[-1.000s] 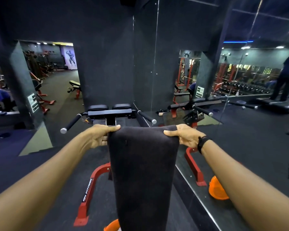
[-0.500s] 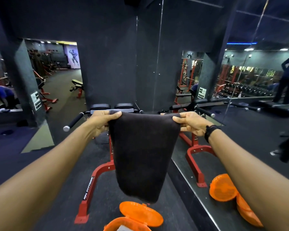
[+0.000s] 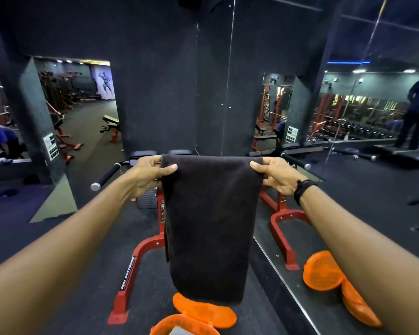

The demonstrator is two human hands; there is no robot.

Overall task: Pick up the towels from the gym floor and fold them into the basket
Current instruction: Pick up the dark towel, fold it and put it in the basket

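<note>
Left hand: the left hand (image 3: 150, 174) is held out at arm's length, thumb on the near face of the towel's top left corner and fingers curled behind it, pinching the cloth.
Towel: the dark towel (image 3: 209, 226) hangs doubled over from both hands, top edge level, in the middle of the view; its lower end hangs in front of the open lid above the basket.
Machine: a red-framed gym machine (image 3: 140, 257) stands on the dark floor behind the towel, black handles reaching out to the left and right.
Basket: the orange basket (image 3: 179, 323) sits at the near bottom edge, its round lid (image 3: 211, 314) flipped open on the far side.
Right hand: the right hand (image 3: 275, 175), a black band on its wrist, pinches the top right corner the same way.
Mirror: a wall mirror (image 3: 348, 189) on the right reflects the machine and the orange basket.
</note>
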